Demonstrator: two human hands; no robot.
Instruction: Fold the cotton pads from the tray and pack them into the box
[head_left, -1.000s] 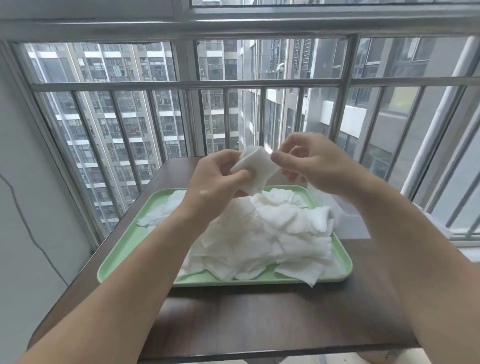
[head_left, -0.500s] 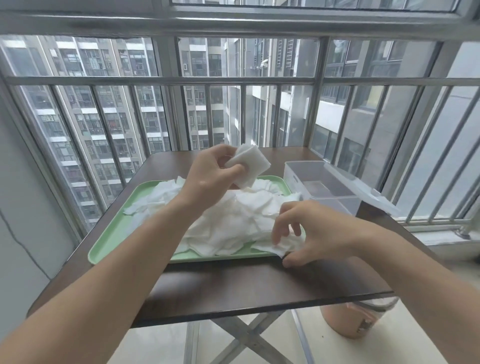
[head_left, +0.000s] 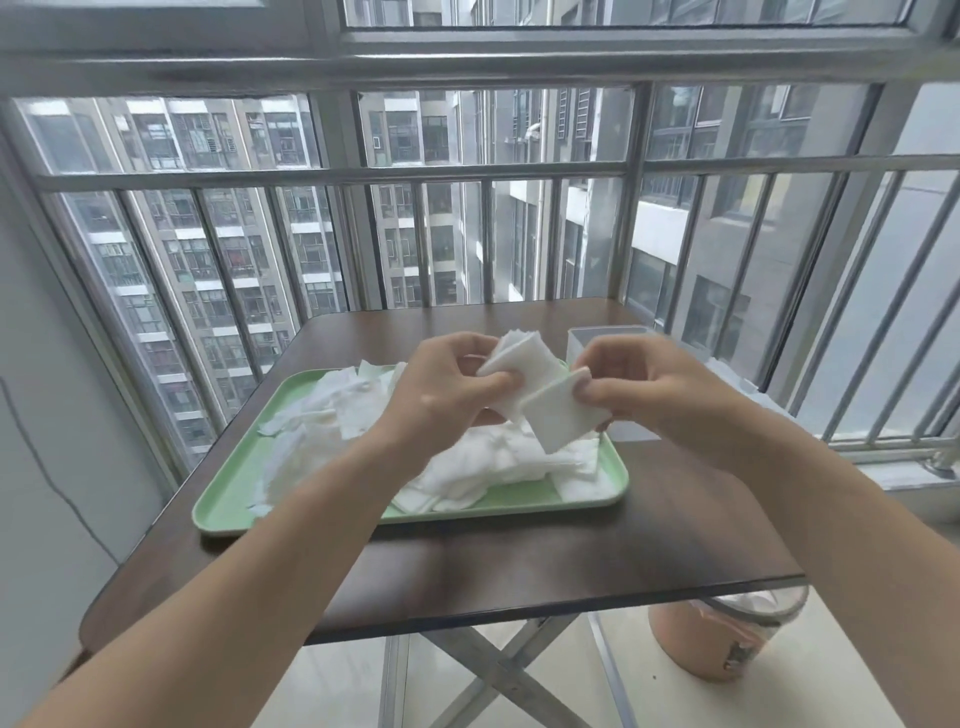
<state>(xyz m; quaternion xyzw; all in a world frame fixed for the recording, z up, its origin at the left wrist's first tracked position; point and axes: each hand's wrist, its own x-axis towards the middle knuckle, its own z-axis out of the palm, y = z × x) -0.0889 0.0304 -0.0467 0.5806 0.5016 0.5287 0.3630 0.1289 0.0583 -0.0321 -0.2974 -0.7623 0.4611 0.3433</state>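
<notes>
Pads (head_left: 493, 467) lie heaped in the one green tray (head_left: 228, 499), too many and too tangled to count, spreading from its far-left corner right across to its right rim. Both hands are up over the heap. Left hand (head_left: 447, 395) has thumb and curled fingers pinching one folded pad (head_left: 524, 353), its layered edges pointing up. Right hand (head_left: 660, 395) pinches the top edge of one flat pad (head_left: 563, 421) between thumb and fingertips, and the sheet hangs tilted with its lower corner above the heap. The two held pads overlap in view; whether they touch, I cannot tell.

One clear box (head_left: 608, 338) stands behind the right hand, just beside the tray's far-right corner and near the right edge of the surface (head_left: 519, 566). The hand hides most of it.

Now the room to move. A wide strip of dark surface runs between the tray's near rim and the front edge. A narrower strip lies left of the tray, and there's more dark top to its right. The railing (head_left: 488, 239) stands right behind the far edge, and a pale wall (head_left: 52, 415) is close on the left.

Down below, crossed metal legs (head_left: 498, 670) carry the surface. One pinkish bucket (head_left: 727, 644) sits on the floor under the front-right corner. A dark mark on its side is too blurred to read.
</notes>
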